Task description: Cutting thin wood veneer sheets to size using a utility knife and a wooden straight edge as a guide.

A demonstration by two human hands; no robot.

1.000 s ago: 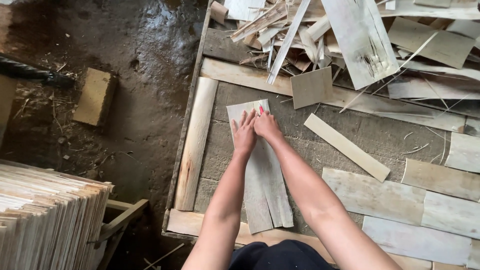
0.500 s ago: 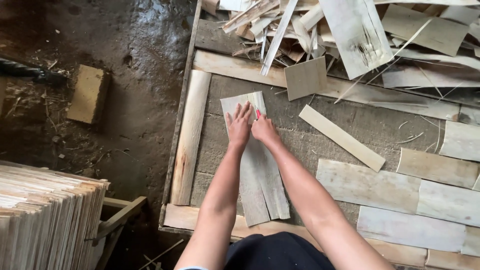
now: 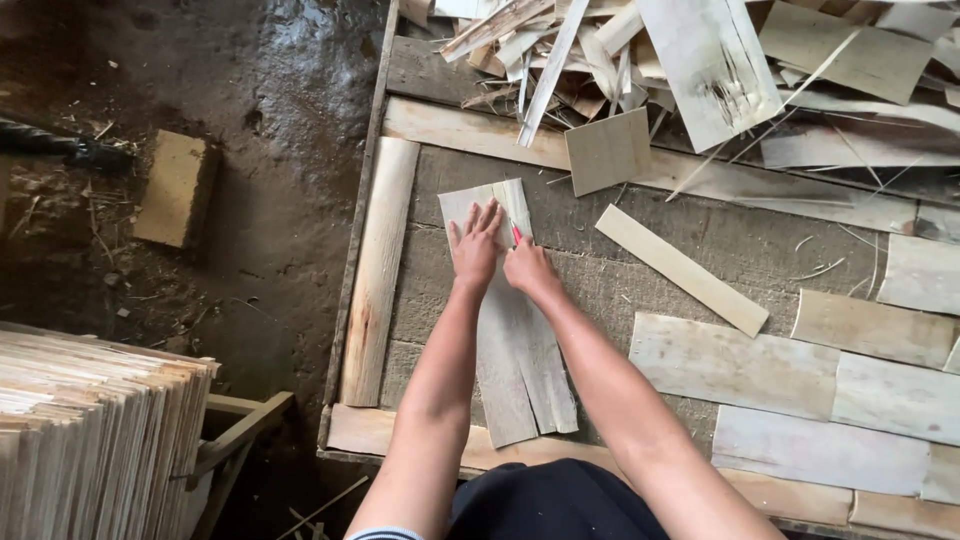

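Note:
A long pale veneer strip (image 3: 520, 370) lies lengthwise on the grey work board (image 3: 600, 250), split into narrow pieces at its near end. My left hand (image 3: 475, 245) presses flat on the strip's far part, fingers spread. Right beside it, my right hand (image 3: 528, 268) is closed around a small red tool (image 3: 517, 235), whose tip touches the strip near a lengthwise seam. Only a sliver of the tool shows.
A rounded wood slat (image 3: 375, 270) lies along the board's left edge. A loose narrow strip (image 3: 680, 268) and a square piece (image 3: 608, 150) lie beyond the hands. Scrap veneer (image 3: 700, 60) is piled at the top, flat sheets (image 3: 800, 380) at right, stacked sheets (image 3: 90, 440) at lower left.
My right hand has drawn a little toward me along the strip with the red tool. The left hand stays pressed on the strip.

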